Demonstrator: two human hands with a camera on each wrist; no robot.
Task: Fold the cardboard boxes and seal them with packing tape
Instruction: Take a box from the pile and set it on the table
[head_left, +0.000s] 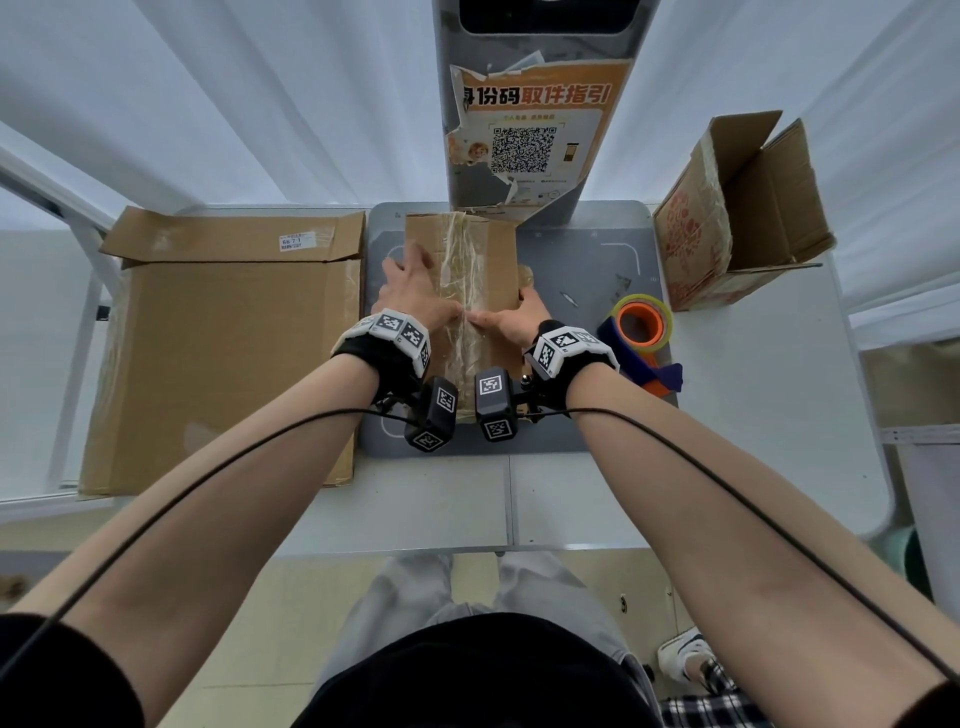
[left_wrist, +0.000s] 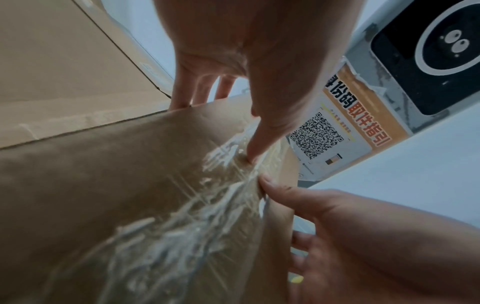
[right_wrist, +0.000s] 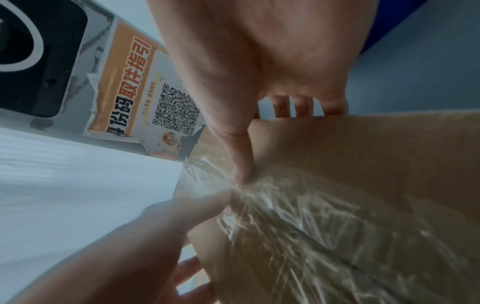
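Looks like a parcel pickup/packing station: grey self-service kiosk column (head_left: 535, 104) w/ torn orange QR-code pickup poster (head_left: 530, 130) stands at the back of a white table (head_left: 753, 441). Flattened brown cardboard sheets (head_left: 223, 353), an opened printed carton (head_left: 737, 213) & an orange-core tape roll (head_left: 641, 322) lie around a grey scan mat (head_left: 587, 312).

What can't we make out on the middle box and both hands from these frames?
- Middle box: near end hidden in the head view by the wrist cameras.
- Left hand: fingertips go over the far side in the left wrist view; grip unclear.
- Right hand: fingers behind the box edge in the right wrist view.
- Tape: blurred; seam coverage unclear.
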